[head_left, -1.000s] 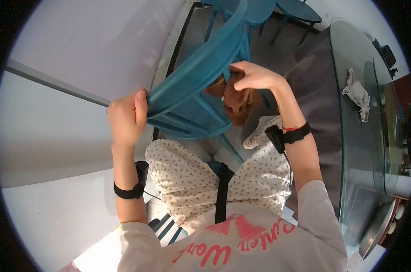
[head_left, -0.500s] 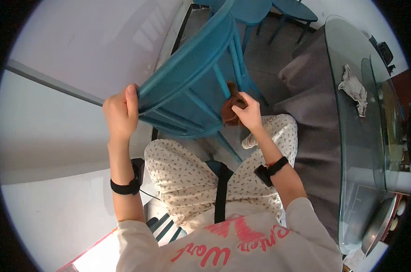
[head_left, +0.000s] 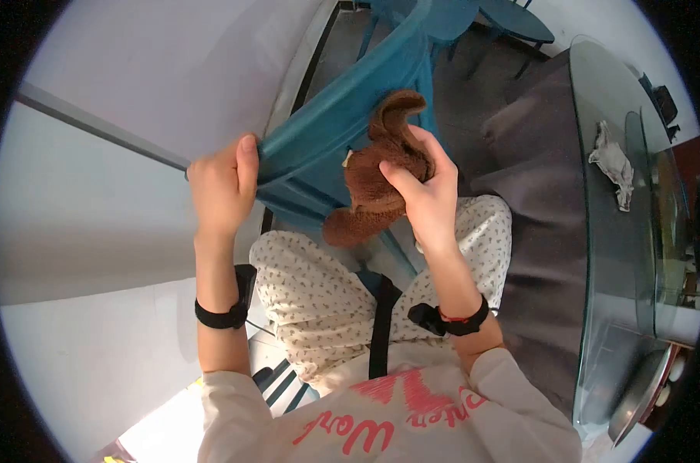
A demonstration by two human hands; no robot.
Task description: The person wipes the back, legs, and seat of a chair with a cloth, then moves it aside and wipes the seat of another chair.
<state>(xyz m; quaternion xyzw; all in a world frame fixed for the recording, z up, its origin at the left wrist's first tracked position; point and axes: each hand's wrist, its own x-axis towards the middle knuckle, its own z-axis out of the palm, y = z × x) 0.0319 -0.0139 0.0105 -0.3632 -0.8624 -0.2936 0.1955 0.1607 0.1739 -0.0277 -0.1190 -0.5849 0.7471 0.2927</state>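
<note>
The cloth point(head_left: 369, 181) is brown, the chair point(head_left: 327, 116) blue, the trousers point(head_left: 311, 301) cream with dark motifs, the tablecloth point(head_left: 539, 255) grey-brown.

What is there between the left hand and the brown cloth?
In the head view, the blue chair back lies between the left hand and brown cloth.

Left hand point(head_left: 222, 187) grips chair point(head_left: 327, 123); right hand point(head_left: 433, 197) clutches brown cloth point(head_left: 373, 183).

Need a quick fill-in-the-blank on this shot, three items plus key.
1. The left hand grips the backrest of a blue ____.
2. The cloth held in the right hand is coloured ____.
3. A crumpled pale cloth lies on a see-through tabletop made of ____.

Missing words: chair; brown; glass.
</note>
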